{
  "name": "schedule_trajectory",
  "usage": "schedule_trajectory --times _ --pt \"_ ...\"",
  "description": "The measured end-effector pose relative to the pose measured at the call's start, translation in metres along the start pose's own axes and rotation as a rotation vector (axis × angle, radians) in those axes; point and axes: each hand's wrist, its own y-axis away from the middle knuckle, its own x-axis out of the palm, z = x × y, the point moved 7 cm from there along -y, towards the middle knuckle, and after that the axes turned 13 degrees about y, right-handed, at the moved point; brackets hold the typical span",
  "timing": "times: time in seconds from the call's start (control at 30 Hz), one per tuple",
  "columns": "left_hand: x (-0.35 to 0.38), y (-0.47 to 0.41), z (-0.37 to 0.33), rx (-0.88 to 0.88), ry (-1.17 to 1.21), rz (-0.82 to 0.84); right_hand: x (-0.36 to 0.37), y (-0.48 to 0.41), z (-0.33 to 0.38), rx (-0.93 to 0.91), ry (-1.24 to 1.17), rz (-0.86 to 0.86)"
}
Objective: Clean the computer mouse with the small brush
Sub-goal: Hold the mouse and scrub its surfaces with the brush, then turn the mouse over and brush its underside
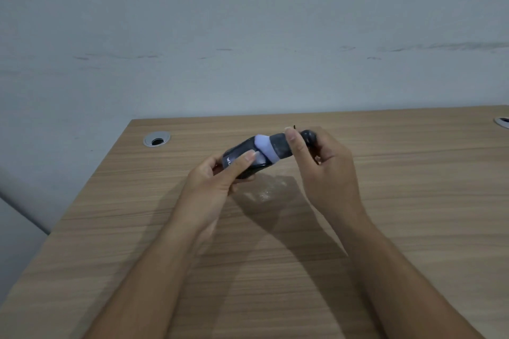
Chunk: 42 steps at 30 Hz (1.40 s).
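Observation:
My left hand (220, 176) holds a dark computer mouse (242, 155) with white lettering, lifted a little above the wooden desk (399, 201). The thumb lies across the top of the mouse. My right hand (325, 162) grips a small brush (278, 147) with a dark handle and a pale lilac head. The lilac head rests against the far end of the mouse. The rear of the brush handle pokes out past my right fingers.
A pale patch of dust or powder (265, 190) lies on the desk right under the mouse. A round metal cable grommet (156, 139) sits at the back left and another (502, 121) at the back right edge. The desk's left edge runs diagonally; a grey wall stands behind.

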Motion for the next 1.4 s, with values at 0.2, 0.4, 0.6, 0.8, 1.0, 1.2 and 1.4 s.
schedule_trajectory --times 0.2,0.4,0.6,0.8,1.0,1.2,1.4 --pt "0.005 0.003 0.006 -0.18 0.144 0.013 -0.005 -0.002 -0.005 0.014 -0.033 -0.03" --pt "0.008 0.008 0.004 -0.261 0.208 0.042 0.002 0.001 -0.001 -0.018 -0.074 0.042" --pt "0.006 0.007 0.007 -0.304 0.289 0.038 0.017 0.014 0.015 -0.155 -0.075 0.179" --pt "-0.003 0.004 0.011 -0.352 0.311 -0.02 0.023 0.015 0.013 -0.172 -0.046 0.246" --pt "0.004 0.008 0.012 -0.391 0.442 -0.002 0.015 0.012 0.009 -0.146 -0.022 0.118" --pt "-0.003 0.003 0.013 -0.351 0.338 -0.065 0.032 0.02 0.018 -0.22 -0.053 0.254" --pt "0.004 0.011 0.011 -0.421 0.487 -0.008 0.017 0.008 -0.008 -0.03 -0.029 0.056"
